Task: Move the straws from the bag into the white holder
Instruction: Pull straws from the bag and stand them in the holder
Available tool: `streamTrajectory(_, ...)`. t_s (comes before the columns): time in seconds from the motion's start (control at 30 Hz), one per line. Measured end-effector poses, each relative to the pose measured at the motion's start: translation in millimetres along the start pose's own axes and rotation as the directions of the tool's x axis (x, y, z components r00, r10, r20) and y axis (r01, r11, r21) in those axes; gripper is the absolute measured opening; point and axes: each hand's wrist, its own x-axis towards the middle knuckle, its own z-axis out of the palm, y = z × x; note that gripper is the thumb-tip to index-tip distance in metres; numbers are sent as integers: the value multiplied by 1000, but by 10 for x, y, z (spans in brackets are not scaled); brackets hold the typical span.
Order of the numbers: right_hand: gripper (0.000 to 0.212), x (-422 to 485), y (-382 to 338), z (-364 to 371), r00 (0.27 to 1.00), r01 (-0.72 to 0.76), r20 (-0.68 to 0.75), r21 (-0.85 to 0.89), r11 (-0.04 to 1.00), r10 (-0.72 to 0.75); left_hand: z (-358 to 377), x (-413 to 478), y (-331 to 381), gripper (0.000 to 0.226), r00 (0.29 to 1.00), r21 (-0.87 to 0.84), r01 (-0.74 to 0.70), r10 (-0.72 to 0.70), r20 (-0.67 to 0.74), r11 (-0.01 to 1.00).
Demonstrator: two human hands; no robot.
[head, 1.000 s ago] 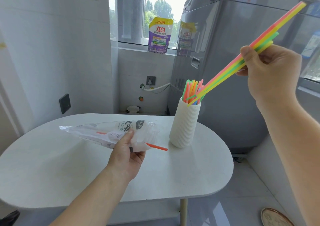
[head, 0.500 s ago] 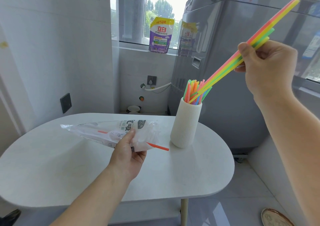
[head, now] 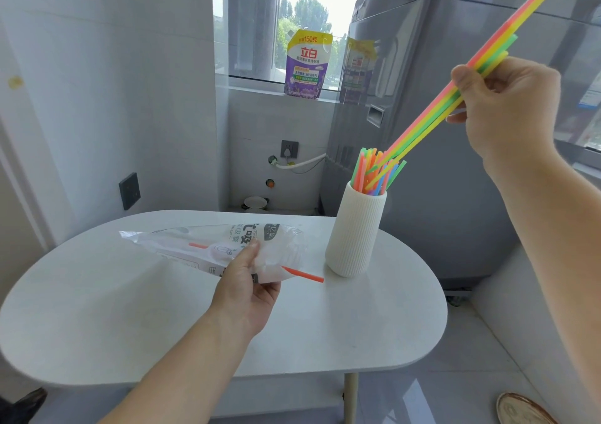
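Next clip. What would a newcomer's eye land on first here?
The neon bundle of long straws slants across the upper right in the grip of the right hand, lower ends at the mouth of the white holder, which stands on the table packed with coloured straws. Lower centre, the left hand holds the near-empty bag, one orange straw poking out.

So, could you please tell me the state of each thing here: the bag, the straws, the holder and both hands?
Bag, gripped by the left hand, nearly empty.
Orange straw, sticking partly out of the bag's mouth.
Holder, upright on the table, many straws standing in it.
Straw bunch, tilted, lower ends entering the holder.
Right hand, pinching the bunch.
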Motion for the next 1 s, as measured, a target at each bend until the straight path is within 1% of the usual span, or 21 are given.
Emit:
streamTrajectory(0.37,14,-37,-12,121,998,4,66,5,1000,-4,-13,4,-7,20,1000,18,11,-11,10,1000)
streamTrajectory(0.47,14,-32,-16,159,997,-4,74,-1,1000,4,-14,6,-3,23,1000,15,9,-10,8,1000)
streamTrajectory(0.67,15,-64,91,260,993,-55,108,-25,998,57,8,-11,-18,39,1000,-12,-5,5,-1,1000)
streamTrajectory(0.83,15,-123,181,352,990,-71,115,-56,996,77,3,-19,-13,35,1000,-6,-9,9,-11,1000)
streamTrajectory(1.0,22,-175,267,469,981,-74,171,-109,991,92,-1,-22,-17,32,1000,-3,-9,9,-14,1000)
